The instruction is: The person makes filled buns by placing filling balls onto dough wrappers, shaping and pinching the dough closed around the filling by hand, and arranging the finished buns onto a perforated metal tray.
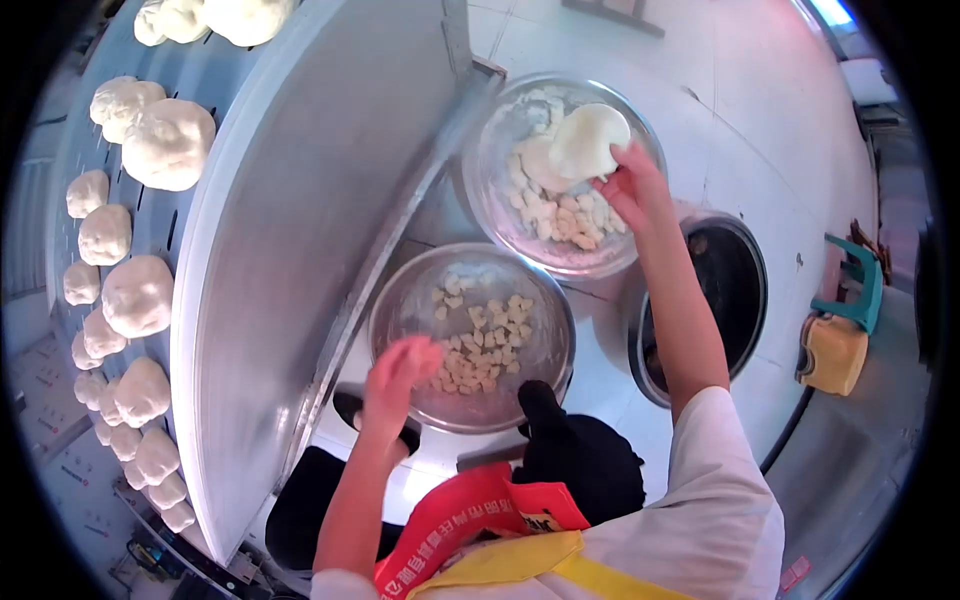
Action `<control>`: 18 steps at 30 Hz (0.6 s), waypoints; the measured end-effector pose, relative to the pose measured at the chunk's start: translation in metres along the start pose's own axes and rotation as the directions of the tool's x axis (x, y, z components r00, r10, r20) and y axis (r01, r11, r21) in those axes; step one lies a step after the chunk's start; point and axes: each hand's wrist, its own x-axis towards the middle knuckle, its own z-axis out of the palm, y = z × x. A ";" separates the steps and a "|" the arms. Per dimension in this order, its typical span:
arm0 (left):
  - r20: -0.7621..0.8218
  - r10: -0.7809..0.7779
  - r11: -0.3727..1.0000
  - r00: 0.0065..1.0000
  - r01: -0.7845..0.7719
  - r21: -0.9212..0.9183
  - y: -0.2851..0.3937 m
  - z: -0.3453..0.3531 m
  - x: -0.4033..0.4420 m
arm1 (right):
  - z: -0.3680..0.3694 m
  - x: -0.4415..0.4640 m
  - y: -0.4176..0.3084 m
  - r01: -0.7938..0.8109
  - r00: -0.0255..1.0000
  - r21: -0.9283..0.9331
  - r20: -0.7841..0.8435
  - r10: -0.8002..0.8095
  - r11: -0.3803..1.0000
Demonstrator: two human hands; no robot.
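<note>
My right hand grips the rim of a white bowl, tilted over the upper metal basin. Beneath the bowl, that basin holds small pale dough pieces and white flour; another pale rounded shape partly shows there. My left hand is over the left rim of the nearer metal basin, slightly blurred, with its fingers loosely stretched and nothing visible in them. Small dough cubes lie scattered in this nearer basin, with some flour along its far side.
A metal-sided table stands at left, with several large dough lumps on its top. To the right are a dark round pot, a green stool and a yellow container. Both basins rest low, above the tiled floor.
</note>
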 end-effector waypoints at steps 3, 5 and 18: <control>0.287 -0.022 0.728 0.958 0.212 -0.652 -0.007 0.065 0.057 | 0.031 -0.088 0.008 -0.061 0.988 0.237 0.151 0.025 0.970; 0.372 0.169 0.475 0.913 0.255 -0.842 -0.001 0.121 0.069 | 0.048 -0.130 0.021 -0.044 0.989 0.183 0.143 0.018 0.982; 0.427 -0.289 0.833 0.857 0.445 -0.328 -0.063 0.143 0.030 | -0.066 -0.195 0.027 -0.022 0.947 -0.664 -0.255 -0.198 0.748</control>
